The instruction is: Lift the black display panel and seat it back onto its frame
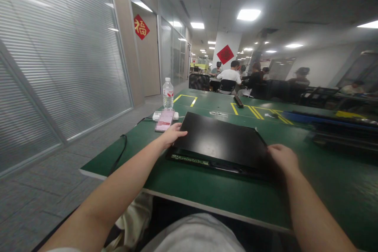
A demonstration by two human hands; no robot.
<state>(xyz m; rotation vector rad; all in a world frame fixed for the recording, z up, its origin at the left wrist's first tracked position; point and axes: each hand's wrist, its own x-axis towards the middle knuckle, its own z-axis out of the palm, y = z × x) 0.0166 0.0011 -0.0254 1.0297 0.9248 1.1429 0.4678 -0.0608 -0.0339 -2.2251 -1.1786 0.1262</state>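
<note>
A flat black panel [221, 139] lies on the green table [206, 189] in front of me, with a narrow strip of circuit board [189, 160] showing along its near edge. My left hand [173, 134] grips the panel's left edge, fingers curled over the top. At the panel's right near corner, my right hand [283, 158] holds the edge with its fingers wrapped round it.
A water bottle [168, 93], a pink phone [164, 120] and a white charger with a black cable [122, 145] sit at the table's left. Black and blue trays [333, 120] stand at the right. Several people sit at desks farther back. An aisle runs along the left.
</note>
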